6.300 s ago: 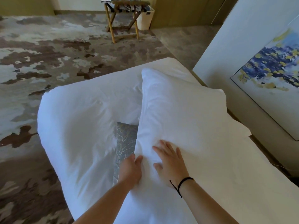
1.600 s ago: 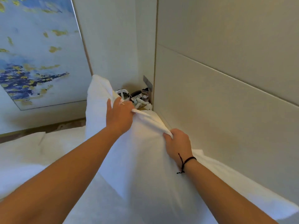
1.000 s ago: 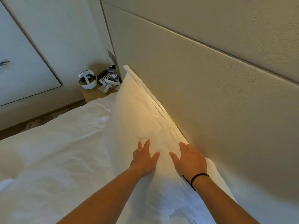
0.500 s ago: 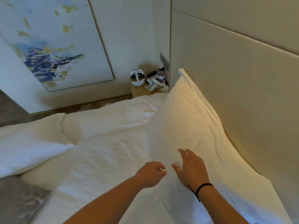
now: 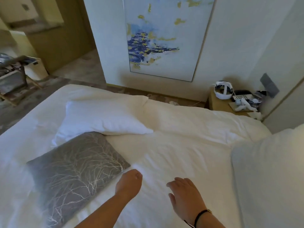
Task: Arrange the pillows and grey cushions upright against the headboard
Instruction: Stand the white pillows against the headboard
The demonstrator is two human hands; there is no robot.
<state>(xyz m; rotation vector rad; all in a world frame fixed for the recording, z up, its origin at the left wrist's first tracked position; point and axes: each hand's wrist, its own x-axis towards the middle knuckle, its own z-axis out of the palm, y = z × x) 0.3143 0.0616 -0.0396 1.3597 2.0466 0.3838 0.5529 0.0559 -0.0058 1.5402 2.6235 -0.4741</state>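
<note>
A white pillow [image 5: 269,175] stands upright at the right edge of the view. A second white pillow [image 5: 102,119] lies flat further down the bed. In front of it a grey cushion [image 5: 75,170] with a pale branch pattern lies flat on the white duvet [image 5: 181,145]. My left hand [image 5: 129,182] hovers just right of the cushion's near corner, fingers curled, holding nothing. My right hand [image 5: 185,195], with a black wristband, floats over the duvet with fingers apart and empty. The headboard is out of view.
A bedside table [image 5: 230,104] at the back right carries a white headset [image 5: 222,89], a phone and small items. A framed blue and yellow painting [image 5: 164,38] leans on the far wall. A folding luggage rack [image 5: 14,76] stands on the carpet at left.
Both hands have come off the upright pillow, which stays standing. My view has swung left toward the flat pillow and grey cushion, and my hands now hover over the duvet.
</note>
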